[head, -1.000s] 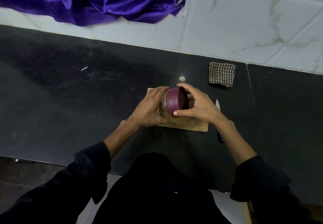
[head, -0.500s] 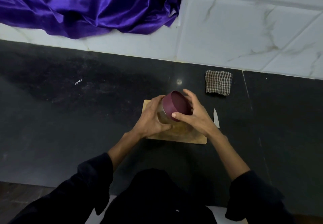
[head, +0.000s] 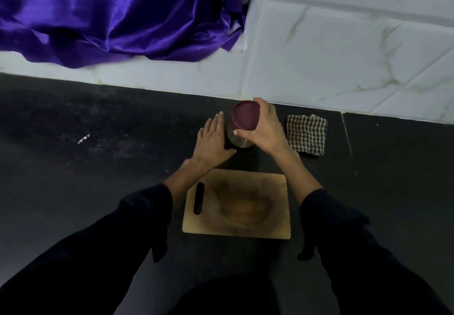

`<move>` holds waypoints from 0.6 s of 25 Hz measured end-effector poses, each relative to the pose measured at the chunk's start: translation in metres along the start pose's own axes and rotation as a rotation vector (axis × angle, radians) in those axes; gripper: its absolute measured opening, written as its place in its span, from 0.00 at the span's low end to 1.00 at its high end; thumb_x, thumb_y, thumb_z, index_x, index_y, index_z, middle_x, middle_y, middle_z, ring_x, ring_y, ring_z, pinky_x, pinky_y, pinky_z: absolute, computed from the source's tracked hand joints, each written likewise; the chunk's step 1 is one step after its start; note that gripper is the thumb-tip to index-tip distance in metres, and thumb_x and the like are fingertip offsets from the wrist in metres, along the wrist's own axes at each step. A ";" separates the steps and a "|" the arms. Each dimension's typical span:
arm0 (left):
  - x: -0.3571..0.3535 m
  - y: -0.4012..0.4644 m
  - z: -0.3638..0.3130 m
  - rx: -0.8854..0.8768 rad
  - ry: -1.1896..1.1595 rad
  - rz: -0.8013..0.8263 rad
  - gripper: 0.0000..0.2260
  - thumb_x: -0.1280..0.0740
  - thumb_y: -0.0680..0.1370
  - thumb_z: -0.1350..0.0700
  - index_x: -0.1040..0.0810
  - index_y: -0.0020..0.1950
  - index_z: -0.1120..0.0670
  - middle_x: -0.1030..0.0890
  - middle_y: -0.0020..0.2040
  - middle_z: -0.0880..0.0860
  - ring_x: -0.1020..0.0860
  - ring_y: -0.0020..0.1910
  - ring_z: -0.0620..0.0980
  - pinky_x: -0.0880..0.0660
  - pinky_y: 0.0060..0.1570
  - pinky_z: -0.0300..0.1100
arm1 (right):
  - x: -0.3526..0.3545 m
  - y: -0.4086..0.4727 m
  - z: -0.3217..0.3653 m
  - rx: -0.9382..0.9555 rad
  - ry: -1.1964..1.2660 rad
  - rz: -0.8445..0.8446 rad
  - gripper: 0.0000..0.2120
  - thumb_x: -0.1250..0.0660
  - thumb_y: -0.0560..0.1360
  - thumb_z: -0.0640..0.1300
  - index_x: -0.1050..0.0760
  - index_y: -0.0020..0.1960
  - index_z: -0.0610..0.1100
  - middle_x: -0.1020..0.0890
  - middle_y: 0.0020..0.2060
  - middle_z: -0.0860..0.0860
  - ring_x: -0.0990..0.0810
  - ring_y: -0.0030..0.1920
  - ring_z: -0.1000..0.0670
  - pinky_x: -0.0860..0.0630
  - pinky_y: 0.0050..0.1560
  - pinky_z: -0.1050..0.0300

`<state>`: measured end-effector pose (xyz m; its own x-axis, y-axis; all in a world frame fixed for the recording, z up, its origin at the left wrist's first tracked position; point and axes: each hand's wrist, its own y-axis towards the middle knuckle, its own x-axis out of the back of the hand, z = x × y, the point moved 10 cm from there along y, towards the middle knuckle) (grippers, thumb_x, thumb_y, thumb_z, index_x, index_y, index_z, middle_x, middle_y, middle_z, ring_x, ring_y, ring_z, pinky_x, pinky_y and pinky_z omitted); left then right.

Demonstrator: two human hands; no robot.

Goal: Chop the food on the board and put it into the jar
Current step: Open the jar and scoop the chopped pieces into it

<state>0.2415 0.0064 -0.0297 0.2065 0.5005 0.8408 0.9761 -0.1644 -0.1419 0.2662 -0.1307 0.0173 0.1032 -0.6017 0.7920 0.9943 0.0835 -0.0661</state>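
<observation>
Beyond the cutting board [head: 237, 205], on the dark counter [head: 98, 167], the jar [head: 239, 132] is standing upright; the right hand [head: 264, 131] is gripping its maroon lid [head: 245, 117], the left hand [head: 212, 142] lying flat beside it, fingers straight

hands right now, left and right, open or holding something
Left hand: open, fingers straight, beside the jar.
Right hand: closed around the jar's lid, gripping it from above.

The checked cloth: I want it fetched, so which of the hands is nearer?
Right. The right hand grips the jar just beside the checked cloth; the left hand lies beyond the jar.
</observation>
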 end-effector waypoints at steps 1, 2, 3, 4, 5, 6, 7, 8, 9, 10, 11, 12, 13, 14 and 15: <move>-0.002 0.007 0.002 -0.001 0.035 0.027 0.49 0.27 0.71 0.48 0.59 0.78 0.57 0.51 0.79 0.56 0.51 0.77 0.58 0.48 0.75 0.57 | -0.004 0.009 -0.001 0.000 -0.027 0.002 0.48 0.21 0.66 0.55 0.44 0.76 0.47 0.36 0.72 0.44 0.32 0.69 0.42 0.29 0.64 0.47; -0.004 0.013 0.006 -0.003 0.064 0.052 0.49 0.27 0.72 0.49 0.60 0.78 0.57 0.52 0.79 0.56 0.52 0.77 0.58 0.49 0.75 0.57 | -0.008 0.017 -0.003 -0.001 -0.047 0.006 0.48 0.21 0.66 0.55 0.44 0.76 0.47 0.36 0.72 0.44 0.32 0.69 0.41 0.29 0.64 0.46; -0.005 0.017 0.009 -0.005 0.088 0.069 0.49 0.27 0.72 0.49 0.60 0.78 0.57 0.52 0.79 0.56 0.52 0.77 0.58 0.49 0.75 0.57 | -0.012 0.023 -0.004 -0.003 -0.060 0.010 0.48 0.21 0.66 0.55 0.44 0.76 0.47 0.36 0.71 0.43 0.32 0.69 0.41 0.28 0.64 0.46; -0.005 0.021 0.014 -0.002 0.101 0.080 0.49 0.27 0.72 0.50 0.60 0.78 0.56 0.53 0.79 0.56 0.52 0.77 0.57 0.49 0.75 0.56 | -0.016 0.028 -0.005 -0.005 -0.067 0.010 0.47 0.21 0.66 0.55 0.44 0.76 0.47 0.36 0.71 0.43 0.32 0.69 0.40 0.28 0.64 0.45; -0.005 0.023 0.018 0.001 0.108 0.090 0.48 0.27 0.72 0.50 0.60 0.78 0.56 0.52 0.79 0.56 0.52 0.77 0.57 0.48 0.75 0.56 | -0.018 0.031 -0.007 -0.004 -0.068 0.005 0.47 0.21 0.66 0.55 0.43 0.76 0.47 0.36 0.71 0.43 0.32 0.68 0.40 0.28 0.64 0.45; -0.005 0.022 0.020 0.003 0.112 0.101 0.48 0.27 0.72 0.50 0.60 0.78 0.56 0.52 0.79 0.56 0.51 0.77 0.57 0.48 0.75 0.56 | -0.019 0.032 -0.007 0.000 -0.064 0.003 0.47 0.21 0.66 0.55 0.44 0.76 0.47 0.36 0.71 0.43 0.32 0.69 0.40 0.27 0.64 0.44; -0.006 0.021 0.022 0.007 0.115 0.116 0.47 0.27 0.72 0.51 0.59 0.78 0.56 0.51 0.79 0.56 0.51 0.77 0.57 0.47 0.74 0.56 | -0.020 0.031 -0.006 0.005 -0.058 0.007 0.48 0.22 0.66 0.56 0.44 0.76 0.47 0.37 0.72 0.43 0.32 0.69 0.40 0.27 0.65 0.43; -0.007 0.019 0.023 0.013 0.118 0.132 0.46 0.28 0.73 0.51 0.58 0.78 0.57 0.51 0.79 0.56 0.50 0.77 0.57 0.47 0.74 0.57 | -0.020 0.030 -0.006 0.011 -0.058 0.018 0.49 0.22 0.66 0.57 0.45 0.77 0.47 0.37 0.72 0.43 0.33 0.70 0.40 0.28 0.65 0.42; -0.008 0.014 0.024 0.018 0.126 0.148 0.45 0.28 0.73 0.51 0.56 0.78 0.57 0.50 0.78 0.57 0.50 0.77 0.57 0.46 0.74 0.57 | -0.020 0.027 -0.006 0.014 -0.061 0.033 0.50 0.22 0.66 0.58 0.47 0.77 0.47 0.38 0.73 0.43 0.34 0.70 0.40 0.29 0.66 0.41; -0.009 0.008 0.024 0.024 0.136 0.162 0.43 0.29 0.74 0.52 0.54 0.78 0.57 0.49 0.78 0.57 0.49 0.77 0.57 0.46 0.74 0.56 | -0.019 0.023 -0.008 0.011 -0.062 0.044 0.52 0.22 0.66 0.59 0.48 0.78 0.47 0.39 0.74 0.43 0.35 0.71 0.39 0.31 0.67 0.40; -0.007 0.000 0.023 0.026 0.144 0.159 0.39 0.29 0.74 0.52 0.49 0.77 0.58 0.47 0.78 0.57 0.48 0.77 0.57 0.44 0.74 0.56 | -0.017 0.017 -0.009 0.003 -0.051 0.045 0.52 0.23 0.66 0.59 0.49 0.78 0.47 0.39 0.74 0.43 0.35 0.71 0.40 0.32 0.68 0.40; -0.003 -0.010 0.021 0.019 0.143 0.125 0.34 0.30 0.75 0.52 0.43 0.76 0.58 0.43 0.77 0.58 0.45 0.76 0.57 0.42 0.73 0.56 | -0.012 0.009 -0.010 -0.001 -0.027 0.032 0.51 0.23 0.67 0.59 0.49 0.78 0.47 0.40 0.74 0.43 0.36 0.72 0.40 0.32 0.69 0.41; 0.006 -0.021 0.018 0.002 0.132 0.056 0.27 0.31 0.76 0.53 0.34 0.72 0.58 0.38 0.75 0.58 0.41 0.74 0.57 0.38 0.71 0.55 | -0.007 -0.001 -0.012 -0.004 -0.001 0.011 0.48 0.24 0.68 0.58 0.47 0.78 0.48 0.39 0.74 0.43 0.36 0.72 0.41 0.33 0.70 0.42; 0.016 -0.035 0.012 -0.023 0.113 -0.033 0.20 0.31 0.76 0.54 0.27 0.67 0.58 0.31 0.71 0.57 0.35 0.71 0.56 0.34 0.68 0.54 | 0.000 -0.015 -0.013 -0.005 0.015 -0.016 0.45 0.24 0.69 0.56 0.44 0.77 0.48 0.38 0.74 0.43 0.36 0.72 0.42 0.34 0.70 0.44; 0.025 -0.048 0.006 -0.044 0.086 -0.115 0.14 0.31 0.76 0.55 0.21 0.60 0.57 0.26 0.66 0.56 0.30 0.67 0.55 0.30 0.64 0.53 | 0.006 -0.029 -0.016 -0.011 0.019 -0.036 0.40 0.25 0.71 0.54 0.40 0.76 0.47 0.37 0.73 0.44 0.34 0.72 0.43 0.34 0.70 0.47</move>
<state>0.1997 0.0315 -0.0049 0.0853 0.4438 0.8920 0.9887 -0.1482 -0.0208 0.2381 -0.1497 0.0140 0.0677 -0.6192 0.7823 0.9976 0.0531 -0.0443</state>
